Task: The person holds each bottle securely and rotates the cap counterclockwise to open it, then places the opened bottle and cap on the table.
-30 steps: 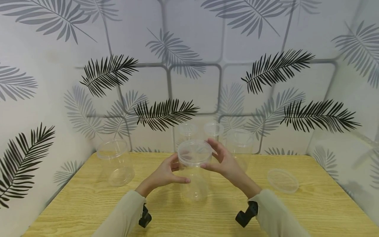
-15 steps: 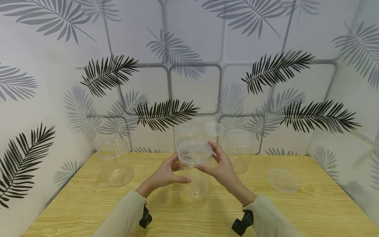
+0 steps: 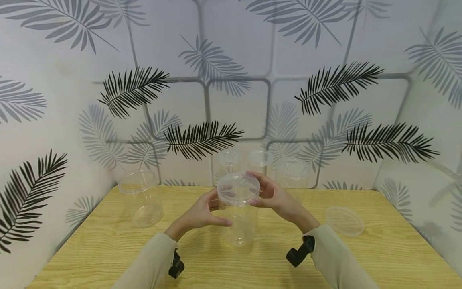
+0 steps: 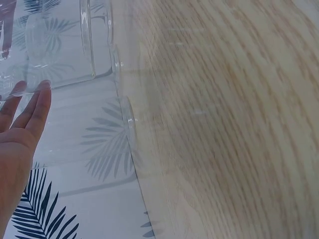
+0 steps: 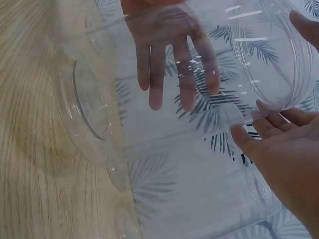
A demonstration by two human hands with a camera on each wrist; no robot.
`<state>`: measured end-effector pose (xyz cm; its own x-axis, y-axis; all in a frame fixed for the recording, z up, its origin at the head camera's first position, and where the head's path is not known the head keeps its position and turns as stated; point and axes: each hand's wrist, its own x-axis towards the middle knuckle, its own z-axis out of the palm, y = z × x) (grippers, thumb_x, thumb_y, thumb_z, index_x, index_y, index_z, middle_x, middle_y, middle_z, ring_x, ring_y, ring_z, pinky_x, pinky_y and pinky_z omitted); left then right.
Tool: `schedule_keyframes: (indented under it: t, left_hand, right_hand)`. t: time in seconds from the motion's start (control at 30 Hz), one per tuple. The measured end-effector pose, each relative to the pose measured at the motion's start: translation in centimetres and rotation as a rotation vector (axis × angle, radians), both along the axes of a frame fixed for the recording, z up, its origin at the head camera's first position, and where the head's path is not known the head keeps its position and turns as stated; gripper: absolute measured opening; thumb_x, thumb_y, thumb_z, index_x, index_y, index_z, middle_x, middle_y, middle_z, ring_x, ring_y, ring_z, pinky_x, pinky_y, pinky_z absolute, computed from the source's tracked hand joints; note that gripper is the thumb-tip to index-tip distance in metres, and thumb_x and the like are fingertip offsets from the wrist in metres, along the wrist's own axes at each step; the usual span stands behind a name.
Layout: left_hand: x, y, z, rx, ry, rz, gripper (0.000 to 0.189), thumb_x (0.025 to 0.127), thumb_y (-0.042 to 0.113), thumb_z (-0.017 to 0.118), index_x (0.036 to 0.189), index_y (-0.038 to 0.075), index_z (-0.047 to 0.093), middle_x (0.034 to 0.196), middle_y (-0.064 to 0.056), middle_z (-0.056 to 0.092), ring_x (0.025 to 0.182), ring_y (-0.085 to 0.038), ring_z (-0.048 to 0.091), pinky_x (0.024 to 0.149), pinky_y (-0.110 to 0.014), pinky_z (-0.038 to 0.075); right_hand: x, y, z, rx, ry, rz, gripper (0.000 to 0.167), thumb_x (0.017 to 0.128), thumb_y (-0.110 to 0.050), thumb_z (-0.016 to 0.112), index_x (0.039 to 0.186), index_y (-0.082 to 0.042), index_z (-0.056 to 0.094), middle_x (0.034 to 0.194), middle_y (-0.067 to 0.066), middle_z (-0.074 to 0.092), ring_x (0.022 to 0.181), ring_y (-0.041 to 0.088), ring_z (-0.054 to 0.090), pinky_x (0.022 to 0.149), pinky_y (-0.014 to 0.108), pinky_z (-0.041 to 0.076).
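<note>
A tall clear plastic jar [image 3: 238, 230] stands in the middle of the head view, with a clear round lid [image 3: 238, 189] at its top. My left hand [image 3: 202, 212] holds the jar's left side, thumb in front and fingers behind. At the upper right, my right hand [image 3: 278, 198] grips the lid's rim between thumb and fingers. Through the see-through wall in the right wrist view, the left hand's fingers [image 5: 157, 74] lie spread along the jar. Whether the lid is fully seated cannot be told.
An open clear jar [image 3: 144, 204] stands on the wooden table [image 3: 108, 249] to the left. Behind are two narrower jars [image 3: 260, 157] and a wider jar [image 3: 293, 170]. One loose clear lid [image 3: 344, 220] lies at the right. Patterned walls [image 3: 234, 108] enclose the table.
My right hand has shifted round the lid's rim, first nearer and left, then back to the right. The left hand has stayed on the jar, whose top sits slightly lower in view.
</note>
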<state>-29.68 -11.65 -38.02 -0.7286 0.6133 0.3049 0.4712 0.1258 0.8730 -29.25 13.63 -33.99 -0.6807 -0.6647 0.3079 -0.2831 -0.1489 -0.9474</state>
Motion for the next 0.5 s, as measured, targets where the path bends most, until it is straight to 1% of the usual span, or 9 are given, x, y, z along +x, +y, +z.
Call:
schedule_keyframes:
  t: [0.03,0.13,0.23,0.3,0.37,0.4,0.5]
  left_hand:
    - [0.0,0.0,0.0,-0.003,-0.003,0.001,0.087,0.069,0.016,0.080,0.141,0.020,0.032,0.136,-0.006,0.045,0.120,-0.027,0.051,0.100,-0.045,0.041]
    - [0.0,0.0,-0.1,-0.009,-0.002,0.003,0.087,0.069,0.018,0.080,0.141,0.022,0.032,0.136,-0.006,0.045,0.119,-0.026,0.051,0.100,-0.045,0.041]
    - [-0.1,0.0,-0.2,-0.013,0.004,0.010,0.087,0.069,0.019,0.080,0.141,0.026,0.031,0.137,-0.006,0.045,0.119,-0.027,0.051,0.100,-0.046,0.041]
    - [-0.1,0.0,-0.2,-0.015,0.009,0.020,0.088,0.069,0.019,0.081,0.141,0.029,0.031,0.137,-0.004,0.045,0.119,-0.026,0.052,0.100,-0.046,0.041]
    - [-0.1,0.0,-0.3,-0.012,0.012,0.027,0.088,0.069,0.018,0.080,0.141,0.030,0.031,0.137,-0.004,0.044,0.118,-0.026,0.052,0.100,-0.046,0.041]
    - [-0.2,0.0,-0.3,-0.011,0.014,0.032,0.088,0.069,0.018,0.080,0.141,0.029,0.031,0.137,-0.004,0.044,0.118,-0.026,0.052,0.100,-0.046,0.041]
    - [-0.2,0.0,-0.3,-0.008,0.021,0.043,0.087,0.069,0.019,0.080,0.141,0.027,0.031,0.137,-0.005,0.044,0.117,-0.026,0.053,0.100,-0.045,0.042]
  right_hand:
    - [-0.2,0.1,0.0,-0.001,-0.005,0.013,0.080,0.083,-0.008,0.066,0.144,-0.003,0.015,0.143,0.023,0.026,0.127,0.029,0.036,0.091,0.027,0.047]
    - [-0.4,0.2,0.0,0.000,-0.018,0.032,0.080,0.083,-0.009,0.067,0.145,-0.006,0.016,0.143,0.021,0.027,0.125,0.022,0.040,0.091,0.028,0.047]
    - [-0.3,0.2,0.0,-0.008,-0.029,0.031,0.081,0.082,-0.011,0.067,0.145,-0.008,0.016,0.145,0.018,0.025,0.129,0.029,0.034,0.092,0.028,0.046]
    - [0.0,0.1,-0.1,-0.014,-0.023,0.009,0.084,0.082,-0.013,0.068,0.145,-0.007,0.014,0.147,0.016,0.023,0.133,0.035,0.028,0.093,0.029,0.046]
    - [0.3,-0.1,-0.2,-0.012,-0.007,-0.047,0.086,0.081,-0.015,0.070,0.145,-0.007,0.014,0.148,0.013,0.022,0.135,0.038,0.022,0.098,0.032,0.043]
    - [0.5,-0.3,-0.2,-0.010,0.006,-0.083,0.086,0.080,-0.015,0.071,0.145,-0.008,0.016,0.148,0.012,0.023,0.136,0.037,0.022,0.100,0.036,0.042]
    - [1.2,-0.8,-0.4,0.008,0.050,-0.210,0.085,0.078,-0.016,0.073,0.144,-0.012,0.021,0.147,0.010,0.026,0.137,0.035,0.021,0.106,0.049,0.032]
